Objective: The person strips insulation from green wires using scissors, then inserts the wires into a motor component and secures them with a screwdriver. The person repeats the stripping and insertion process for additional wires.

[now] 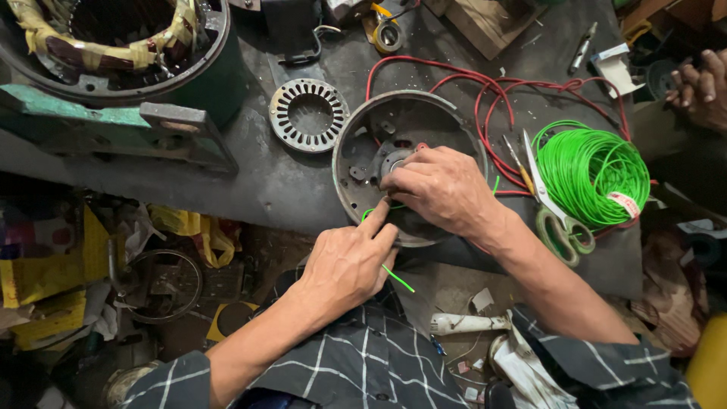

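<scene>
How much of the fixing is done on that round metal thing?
Done, it seems: the round metal housing lies open on the bench, red wires leading into it. In hand: the left hand pinches a green wire at its rim, and the right hand presses inside. Left: the slotted ring lies apart, and the green coil looks mostly unused.

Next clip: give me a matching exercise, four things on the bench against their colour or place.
Things:
1. wire coil
2. scissors
3. slotted ring
4. round housing

Descriptions:
A. lies left of the housing
B. bright green
C. under both hands
D. green handles, beside the coil

Pairs: 1-B, 2-D, 3-A, 4-C
</scene>
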